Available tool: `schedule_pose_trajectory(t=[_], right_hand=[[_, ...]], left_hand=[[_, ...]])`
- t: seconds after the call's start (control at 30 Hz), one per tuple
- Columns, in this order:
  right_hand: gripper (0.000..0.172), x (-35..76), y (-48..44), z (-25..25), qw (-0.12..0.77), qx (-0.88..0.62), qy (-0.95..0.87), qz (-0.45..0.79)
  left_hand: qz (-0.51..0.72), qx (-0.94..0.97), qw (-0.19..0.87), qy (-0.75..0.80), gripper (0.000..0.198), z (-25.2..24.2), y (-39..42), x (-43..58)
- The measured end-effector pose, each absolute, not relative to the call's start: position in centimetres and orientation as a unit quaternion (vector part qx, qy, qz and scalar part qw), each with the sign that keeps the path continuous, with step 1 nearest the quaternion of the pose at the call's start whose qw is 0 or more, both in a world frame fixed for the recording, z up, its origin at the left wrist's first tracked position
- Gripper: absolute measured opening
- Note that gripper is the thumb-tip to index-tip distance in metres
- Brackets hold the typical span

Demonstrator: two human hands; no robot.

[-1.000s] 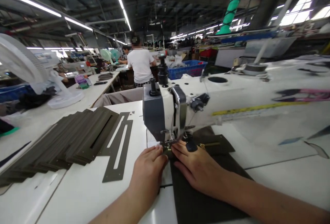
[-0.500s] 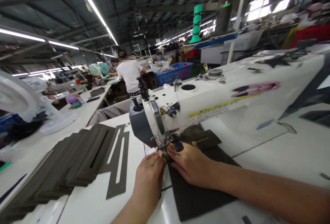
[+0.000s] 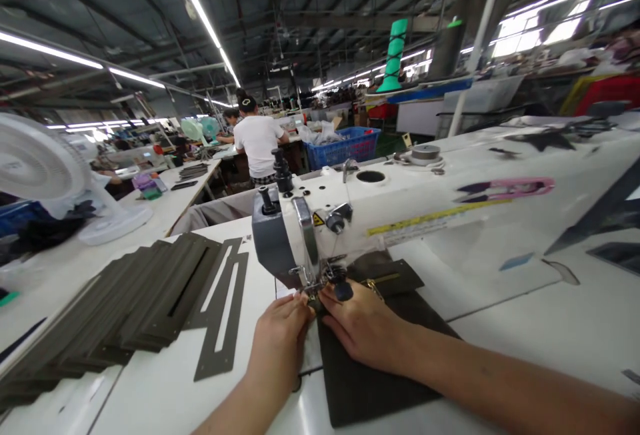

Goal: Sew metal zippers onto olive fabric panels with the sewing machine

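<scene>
A white and grey sewing machine (image 3: pixel 400 211) stands on the white table (image 3: pixel 525 328). A dark olive fabric panel (image 3: pixel 370 381) lies under its needle, with a zipper strip (image 3: pixel 385 279) behind the foot. My left hand (image 3: pixel 280 338) rests on the table left of the needle, its fingertips together at the presser foot (image 3: pixel 314 291). My right hand (image 3: pixel 363 325) lies on the panel, fingers stretched toward the foot and pressing the fabric down.
A fanned stack of olive slotted pieces (image 3: pixel 125 301) lies at the left, one single frame piece (image 3: pixel 223 311) beside it. A white fan (image 3: pixel 50 175) stands far left. A person in a white shirt (image 3: pixel 257 141) works behind, near a blue basket (image 3: pixel 343 148).
The view has shifted slightly. Both hands stay at the presser foot, drawn a little closer to it; the panel lies in much the same place.
</scene>
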State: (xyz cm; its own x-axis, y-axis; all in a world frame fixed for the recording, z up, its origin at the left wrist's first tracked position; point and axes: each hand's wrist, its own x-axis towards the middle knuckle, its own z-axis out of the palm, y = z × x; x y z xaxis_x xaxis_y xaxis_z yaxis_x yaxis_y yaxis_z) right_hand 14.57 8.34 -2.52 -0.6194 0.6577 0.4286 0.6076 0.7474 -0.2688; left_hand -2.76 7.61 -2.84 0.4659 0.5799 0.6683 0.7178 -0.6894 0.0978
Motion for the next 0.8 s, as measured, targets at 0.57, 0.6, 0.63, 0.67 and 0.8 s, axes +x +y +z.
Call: schedule_pose_trajectory(t=[0.57, 0.6, 0.63, 0.67, 0.8], right_hand=[[0.028, 14.52, 9.11, -3.26, 0.264, -0.361, -0.894, 0.038], [0.029, 14.51, 9.11, -3.35, 0.268, -0.359, -0.893, 0.037], [0.029, 14.49, 9.11, -3.43, 0.273, -0.357, -0.893, 0.036], [0.03, 14.47, 9.11, -3.51, 0.278, -0.356, -0.891, 0.035], [0.028, 14.42, 9.17, -3.6, 0.288, -0.355, -0.889, 0.034]], left_hand=[[-0.318, -0.857, 0.059, -0.401, 0.014, -3.12, 8.03, -3.26], [-0.319, -0.857, 0.062, -0.4, 0.014, -3.15, 8.04, -3.28], [-0.319, -0.857, 0.062, -0.399, 0.014, -3.16, 8.06, -3.3], [-0.319, -0.858, 0.061, -0.398, 0.013, -3.16, 8.08, -3.31], [-0.322, -0.859, 0.064, -0.393, 0.015, -3.04, 8.18, -3.33]])
